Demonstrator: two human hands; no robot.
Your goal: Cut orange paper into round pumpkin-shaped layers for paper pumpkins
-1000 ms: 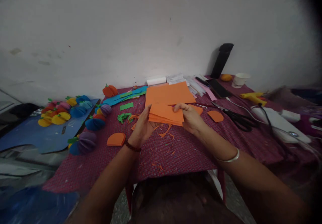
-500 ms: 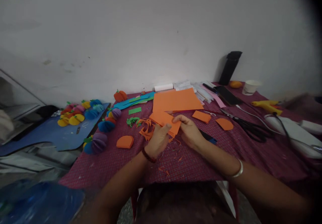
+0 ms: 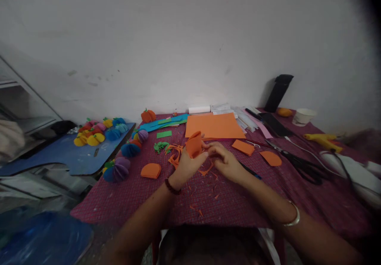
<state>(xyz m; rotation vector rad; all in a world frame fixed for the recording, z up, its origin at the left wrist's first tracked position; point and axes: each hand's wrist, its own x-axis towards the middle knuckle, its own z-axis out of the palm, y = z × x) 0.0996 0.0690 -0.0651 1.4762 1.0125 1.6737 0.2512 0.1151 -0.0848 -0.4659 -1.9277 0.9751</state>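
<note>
Both my hands meet over the middle of the maroon checked cloth (image 3: 238, 201). My left hand (image 3: 186, 166) is closed on a bent stack of orange paper pieces (image 3: 194, 144), held upright. My right hand (image 3: 224, 160) pinches the same stack from the right side. Orange trimmings (image 3: 175, 156) lie just left of my left hand. A large orange sheet (image 3: 214, 125) lies flat behind the hands. A folded orange half-round stack (image 3: 151, 170) rests to the left.
Black scissors (image 3: 300, 164), two orange cut pieces (image 3: 242, 146), a yellow glue gun (image 3: 323, 140), a white cup (image 3: 303, 116) and a dark bottle (image 3: 278, 92) are on the right. Colourful paper pumpkins (image 3: 117, 169) sit at left, several more on a blue board (image 3: 68, 156).
The flat orange stack held between both hands has been lowered and bent into a curl in my left hand. The view has tilted up slightly.
</note>
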